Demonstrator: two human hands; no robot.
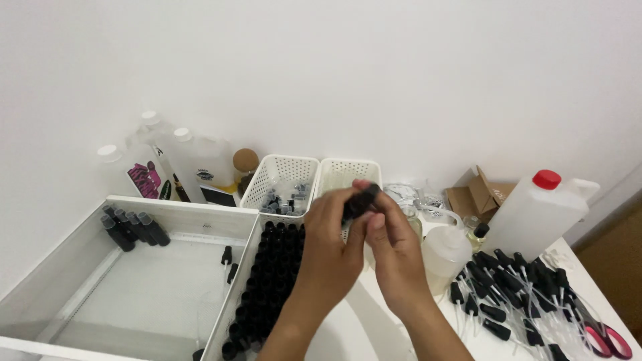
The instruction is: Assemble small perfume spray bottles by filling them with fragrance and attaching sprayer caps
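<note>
Both hands meet above the desk, gripping 1 small black bottle between them. Left hand is curled shut around the bottle's lower end; right hand has fingers pinched closed on the upper end, at the cap by the look of it. The bottle is held in the air, in front of 2 white perforated baskets.

Directly below to the left is a white tray packed with upright black bottles. Right of the hands: a squat translucent bottle, a white jug with a red cap, a loose heap of black pump sprayers, and red-handled scissors.

Risk: the grip is fingertip only, so a slip while twisting could drop the bottle into the packed tray and topple the neighbours. An elbow swing right could knock the squat bottle.
</note>
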